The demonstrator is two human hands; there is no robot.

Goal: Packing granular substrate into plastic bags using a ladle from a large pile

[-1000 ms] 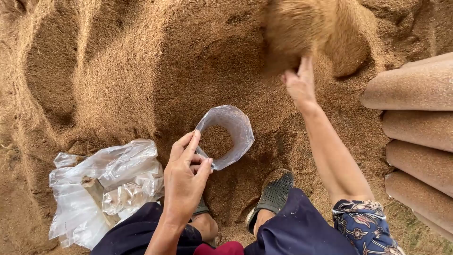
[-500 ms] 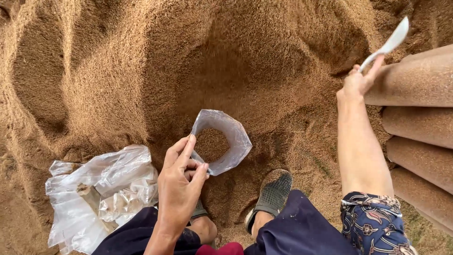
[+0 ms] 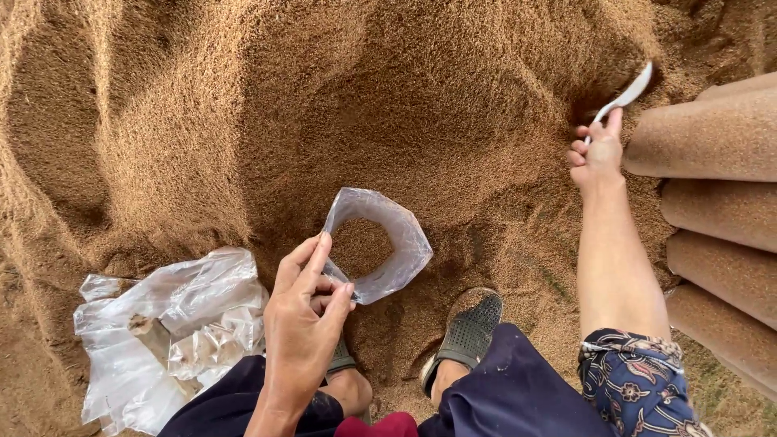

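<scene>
Left hand (image 3: 303, 320) comes first in the sweep from the left; it sits near the person, low in the frame, and its fingers (image 3: 312, 259) pinch the near-left rim of a small clear plastic bag (image 3: 380, 243), holding its mouth open and facing up; the bag stands in the brown grain heap (image 3: 340, 105) with some grain already showing inside it. Just left of that hand, on the ground, lies a crumpled bundle of spare clear bags (image 3: 170, 324), touching the edge of the heap. Near the bottom centre, the person's two feet in dark perforated shoes (image 3: 469, 328) rest on the grain, with dark trousers below them.

Further right and farther away, the right hand (image 3: 597, 154) is closed around the handle of a white scoop (image 3: 627, 95); the scoop's long axis runs up and to the right, away from the wrist, and its blade reaches into a dark hollow in the heap at the far right. The relation that matters is this: the open bag lies down and to the left of the scoop, nearer the person, well apart from it, with bare grain between them; the left hand is the one at the bag, the right hand is the far one. At the right edge, stacked filled sacks (image 3: 712, 137) run down the frame, just beside the right forearm.
</scene>
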